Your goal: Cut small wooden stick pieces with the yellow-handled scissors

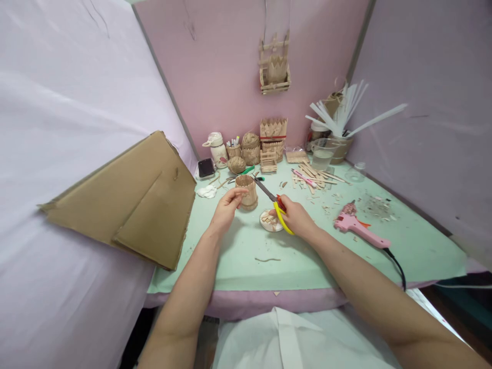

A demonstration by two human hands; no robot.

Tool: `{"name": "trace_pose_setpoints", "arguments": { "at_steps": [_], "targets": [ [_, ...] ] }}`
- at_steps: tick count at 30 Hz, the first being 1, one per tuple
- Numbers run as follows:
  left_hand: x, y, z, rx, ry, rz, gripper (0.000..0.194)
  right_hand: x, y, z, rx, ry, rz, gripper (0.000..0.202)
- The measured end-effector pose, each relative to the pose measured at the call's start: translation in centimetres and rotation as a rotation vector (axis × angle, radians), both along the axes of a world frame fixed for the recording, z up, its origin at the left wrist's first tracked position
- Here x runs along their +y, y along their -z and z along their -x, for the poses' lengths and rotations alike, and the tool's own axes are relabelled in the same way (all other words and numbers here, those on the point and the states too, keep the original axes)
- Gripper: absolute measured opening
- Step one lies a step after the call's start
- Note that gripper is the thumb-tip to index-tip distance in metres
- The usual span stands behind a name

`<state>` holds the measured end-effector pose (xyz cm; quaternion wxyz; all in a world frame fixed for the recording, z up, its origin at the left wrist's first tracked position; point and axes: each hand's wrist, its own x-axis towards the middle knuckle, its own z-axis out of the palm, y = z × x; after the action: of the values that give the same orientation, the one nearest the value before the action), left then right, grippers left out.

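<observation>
Pink cloth wall [226, 61] behind; pale green cover spread over the table [238, 271]. Stick cup [251, 198] stood upright left of the table's middle, well back from the front edge. Hands apart, one at either side of it. Scissors [266, 190] are gripped in the right hand [294, 215], blades aimed at the cup's right rim; whether blade and rim touch cannot be told. Fingertips of the left hand [228, 205] are bunched in front of the cup's left side; whether anything is pinched there cannot be told.

For a clean snip, in my judgement: the cup is best steadied low, fingers placed clear of the blade line, and small bites taken so that no stick is split. Offcuts are best caught in the shallow dish [269, 229], set nearer the front edge. Glue gun [355, 228] is laid toward the right edge, cord trailed over the front edge.
</observation>
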<state>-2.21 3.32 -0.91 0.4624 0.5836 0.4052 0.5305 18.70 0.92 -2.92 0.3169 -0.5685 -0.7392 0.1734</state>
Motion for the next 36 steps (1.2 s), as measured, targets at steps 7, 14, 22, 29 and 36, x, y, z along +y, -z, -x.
{"name": "trace_pose_setpoints", "arguments": {
  "at_steps": [7,14,22,29,36],
  "targets": [
    [0.5,0.3,0.2,-0.087,-0.023,0.027,0.025,0.1,0.3,0.0,-0.009,-0.004,-0.01,0.028],
    [0.4,0.0,0.1,-0.171,-0.037,0.112,0.027,-0.1,0.1,0.0,-0.042,-0.006,0.007,0.025],
    [-0.4,-0.3,-0.7,-0.194,-0.007,0.155,0.028,-0.7,-0.2,0.4,-0.213,0.007,0.02,0.039],
    [-0.7,0.2,-1.5,-0.181,0.023,0.158,0.029,-1.3,-0.6,0.9,-0.333,0.039,0.002,0.042],
    [-0.9,0.2,-1.7,-0.21,0.051,0.157,0.023,-1.4,-0.9,1.0,-0.358,0.052,0.019,0.044]
  ]
}}
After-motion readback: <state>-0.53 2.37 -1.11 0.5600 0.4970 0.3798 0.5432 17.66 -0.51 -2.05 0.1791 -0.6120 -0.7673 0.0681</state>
